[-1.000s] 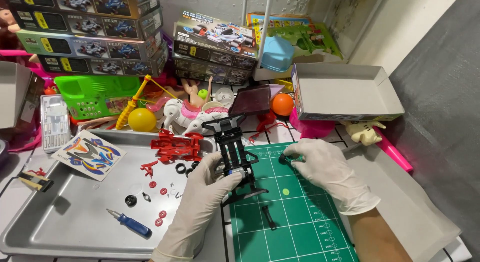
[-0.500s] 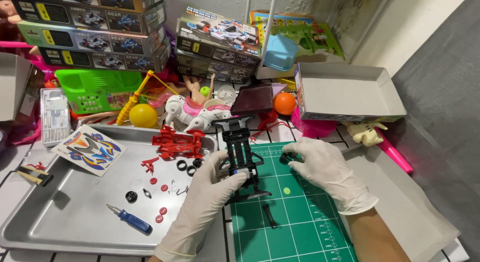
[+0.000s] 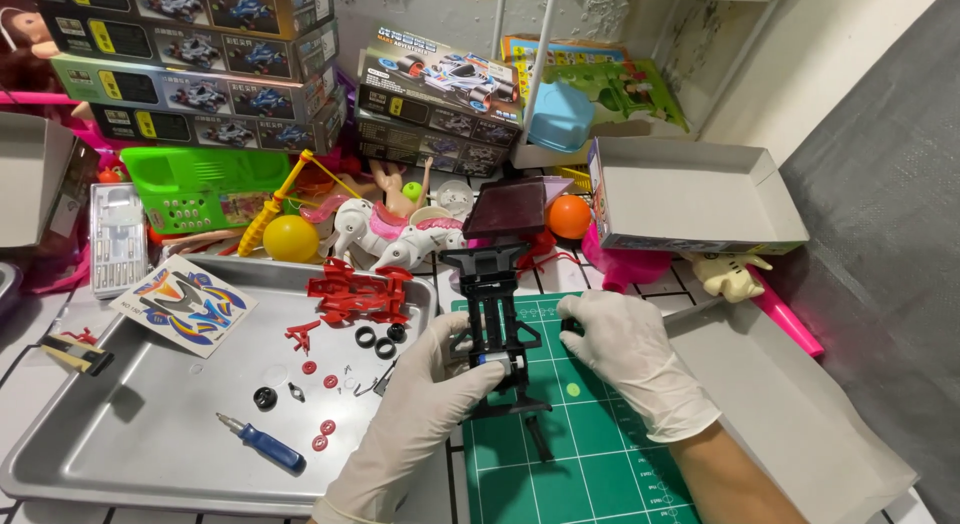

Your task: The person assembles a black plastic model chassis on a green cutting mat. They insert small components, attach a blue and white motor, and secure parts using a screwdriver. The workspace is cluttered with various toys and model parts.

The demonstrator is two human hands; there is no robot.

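Observation:
My left hand [image 3: 425, 404], in a white glove, grips a black toy car chassis [image 3: 497, 324] by its side and holds it over the green cutting mat [image 3: 590, 454]. My right hand [image 3: 625, 349], also gloved, rests on the mat just right of the chassis, fingers curled around a small dark part I can barely see. A loose black part [image 3: 538, 436] lies on the mat below the chassis.
A metal tray [image 3: 120, 454] at left holds a red car frame [image 3: 355, 289], small black tyres [image 3: 376, 340], red bits, a sticker sheet [image 3: 183, 304] and a blue screwdriver [image 3: 265, 444]. Stacked model kit boxes [image 3: 200, 64], toys and an open grey box [image 3: 690, 199] crowd the back.
The view has shifted slightly. My left hand still holds the chassis, which has tilted a little more upright over the mat. My right hand stays beside it.

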